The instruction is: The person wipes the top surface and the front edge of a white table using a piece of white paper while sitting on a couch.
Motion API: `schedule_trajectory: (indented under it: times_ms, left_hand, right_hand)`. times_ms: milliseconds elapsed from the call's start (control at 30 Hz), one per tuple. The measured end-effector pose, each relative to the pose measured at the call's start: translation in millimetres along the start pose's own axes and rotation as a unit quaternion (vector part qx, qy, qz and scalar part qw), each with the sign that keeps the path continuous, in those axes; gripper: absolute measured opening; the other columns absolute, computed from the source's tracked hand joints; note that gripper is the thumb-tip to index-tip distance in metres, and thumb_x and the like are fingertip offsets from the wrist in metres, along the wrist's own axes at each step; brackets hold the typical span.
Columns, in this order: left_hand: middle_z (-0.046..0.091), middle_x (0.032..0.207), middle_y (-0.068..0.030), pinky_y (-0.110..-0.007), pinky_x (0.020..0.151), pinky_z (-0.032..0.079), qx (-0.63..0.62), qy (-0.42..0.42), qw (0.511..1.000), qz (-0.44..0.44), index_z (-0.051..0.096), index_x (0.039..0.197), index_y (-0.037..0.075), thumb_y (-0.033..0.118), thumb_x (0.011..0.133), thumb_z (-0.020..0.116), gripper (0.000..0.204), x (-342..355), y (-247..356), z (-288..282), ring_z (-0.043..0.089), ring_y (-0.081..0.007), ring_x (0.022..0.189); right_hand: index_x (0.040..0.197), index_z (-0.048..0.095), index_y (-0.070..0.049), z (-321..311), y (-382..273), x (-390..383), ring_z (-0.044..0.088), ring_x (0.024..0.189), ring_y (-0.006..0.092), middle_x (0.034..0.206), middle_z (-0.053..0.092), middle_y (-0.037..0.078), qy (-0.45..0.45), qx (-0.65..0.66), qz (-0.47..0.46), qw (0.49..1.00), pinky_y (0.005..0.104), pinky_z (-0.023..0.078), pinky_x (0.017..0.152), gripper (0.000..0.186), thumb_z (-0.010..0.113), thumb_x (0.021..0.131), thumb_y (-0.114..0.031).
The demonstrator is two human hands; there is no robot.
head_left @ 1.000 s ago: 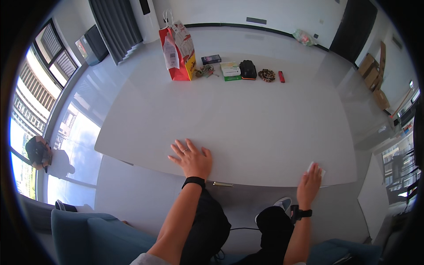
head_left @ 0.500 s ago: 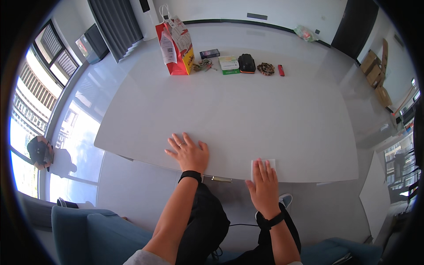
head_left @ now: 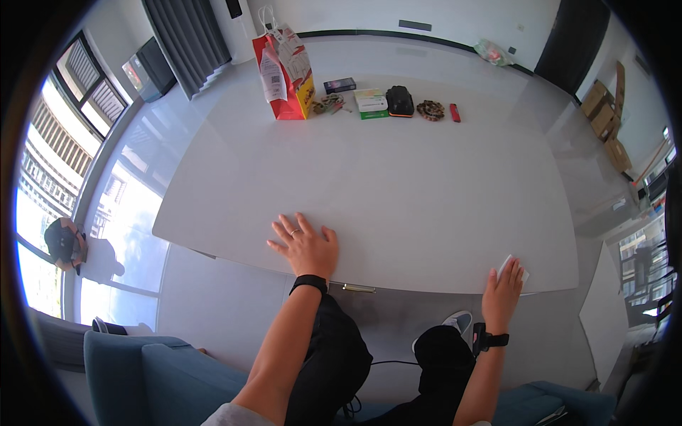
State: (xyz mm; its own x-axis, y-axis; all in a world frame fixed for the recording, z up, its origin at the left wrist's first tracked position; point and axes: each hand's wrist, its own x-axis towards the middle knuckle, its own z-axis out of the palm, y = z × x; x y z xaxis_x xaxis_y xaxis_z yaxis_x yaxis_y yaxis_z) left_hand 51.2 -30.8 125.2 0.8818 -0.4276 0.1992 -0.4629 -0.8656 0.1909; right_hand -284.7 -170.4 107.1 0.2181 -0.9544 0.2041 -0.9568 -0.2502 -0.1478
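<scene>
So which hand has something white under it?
The right hand: it partly covers a white cloth or tissue; the left hand shows only table around it.

I find the head-worn fisheye camera close above the near side of the table (head_left: 383,184), facing down and toward the far wall (head_left: 469,20), window (head_left: 89,89) left, door (head_left: 572,46) right.

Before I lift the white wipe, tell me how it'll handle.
The wipe looks thin, so probably floppy. It is small, mostly covered by the right hand, so likely light. The table looks smooth, so the wipe should slide easily.
</scene>
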Motion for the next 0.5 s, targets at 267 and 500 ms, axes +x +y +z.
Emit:
schedule_trajectory:
  times_ms: [267, 500]
  left_hand:
    - [0.027, 0.144, -0.0311, -0.066, 0.107, 0.011, -0.006, 0.003, 1.000, 0.004, 0.037, 0.135, -0.005, 0.033, 0.086, 0.048, 0.063, 1, -2, -2, 0.015, -0.0465, 0.138]
    - [0.028, 0.143, -0.0314, -0.066, 0.107, 0.012, -0.003, 0.001, 1.000, 0.008, 0.037, 0.135, -0.005, 0.034, 0.087, 0.047, 0.063, 1, 1, 0, 0.016, -0.0464, 0.138]
  right_hand:
    - [0.144, 0.031, -0.002, -11, -105, -37, 0.025, 0.139, 0.0360, 0.148, 0.033, 0.016, -0.017, 0.101, -0.225, 0.969, 0.0470, 0.021, 0.113, 0.066, 0.050, 0.094, -0.040]
    - [0.142, 0.035, -0.002, -14, -136, -55, 0.029, 0.137, 0.0366, 0.147, 0.035, 0.014, -0.056, 0.143, -0.305, 0.940, 0.0476, 0.022, 0.113, 0.067, 0.048, 0.092, -0.046]
